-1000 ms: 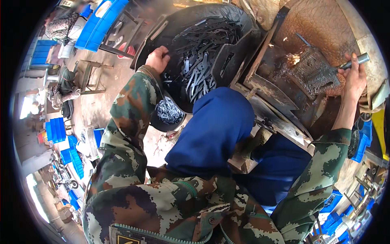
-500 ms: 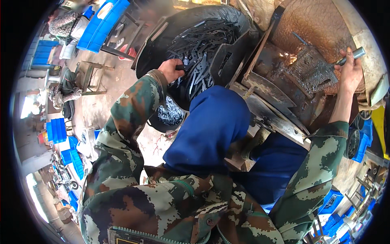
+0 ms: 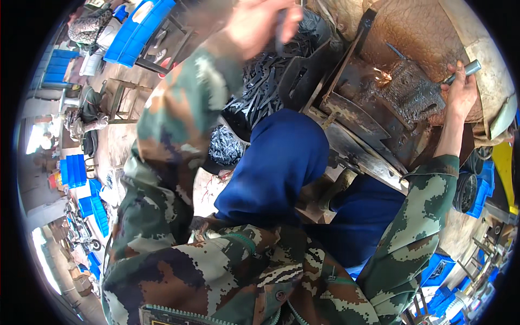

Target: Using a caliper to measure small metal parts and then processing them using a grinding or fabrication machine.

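My left hand [image 3: 260,24] is raised over the far side of a black bin [image 3: 306,81], smeared by motion. Its fingers are closed on a dark metal strip [image 3: 280,30] that points downward. Below it, the bin holds a heap of similar dark, flat metal strips [image 3: 260,86]. At the right, my right hand [image 3: 460,89] is wrapped round a grey metal handle [image 3: 473,67]. That handle sticks out beside a wet, grimy metal block [image 3: 414,92] on a machine. A bright orange-white glint shows at the block's left edge.
A smaller container of shiny metal pieces [image 3: 225,145] stands beside my blue-trousered knee [image 3: 287,151]. The machine's rusty metal tray [image 3: 357,116] runs along my right side. Blue crates [image 3: 138,32] and a wooden stool [image 3: 127,100] are at the left.
My left hand has lifted from the strips in the bin and swung forward and up with a dark strip. My right hand stays on the handle, slightly shifted in view.
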Demonstrator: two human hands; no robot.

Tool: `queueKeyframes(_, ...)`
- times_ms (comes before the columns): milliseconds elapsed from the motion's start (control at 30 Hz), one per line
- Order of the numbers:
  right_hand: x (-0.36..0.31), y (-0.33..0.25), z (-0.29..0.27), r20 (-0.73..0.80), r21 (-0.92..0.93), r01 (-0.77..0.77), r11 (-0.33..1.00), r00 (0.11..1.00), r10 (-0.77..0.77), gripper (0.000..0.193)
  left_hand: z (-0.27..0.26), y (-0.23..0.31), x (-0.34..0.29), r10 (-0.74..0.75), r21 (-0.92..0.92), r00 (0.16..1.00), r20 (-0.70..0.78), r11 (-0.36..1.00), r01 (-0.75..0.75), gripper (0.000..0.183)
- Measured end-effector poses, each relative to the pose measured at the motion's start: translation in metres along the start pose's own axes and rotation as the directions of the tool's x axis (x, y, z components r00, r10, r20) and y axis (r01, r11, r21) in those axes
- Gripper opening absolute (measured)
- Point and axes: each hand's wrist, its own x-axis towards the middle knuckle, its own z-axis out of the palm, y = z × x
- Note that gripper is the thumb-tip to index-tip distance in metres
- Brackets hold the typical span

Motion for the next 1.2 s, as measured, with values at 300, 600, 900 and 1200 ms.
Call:
queueKeyframes(300, 0.003, 0.014, 0.013, 0.016, 0.066, 0.057, 0.996, 0.998, -0.058, 0.039, 0.198, -0.004, 0.092, -0.177, -0.601, 0.973, 0.146, 0.766, 0.229, 0.01)
queueKeyframes(600, 0.002, 0.009, 0.003, 0.029, 0.104, 0.091, 0.99, 0.995, -0.094, 0.037, 0.218, -0.049, 0.06, -0.053, -0.157, 0.998, 0.036, 0.986, 0.058, 0.021)
queueKeyframes(900, 0.01, 0.021, -0.003, -0.046, -0.12, 0.249, 0.961, 0.966, -0.256, 0.03, 0.22, -0.038, 0.043, 0.001, 0.23, 1.0, 0.025, 0.973, -0.007, 0.033)
queueKeyframes(1200, 0.021, 0.029, -0.024, 0.007, -0.155, 0.189, 0.97, 0.982, -0.19, 0.039, 0.223, -0.013, 0.027, 0.084, 0.16, 0.989, -0.119, 0.985, -0.065, 0.025)
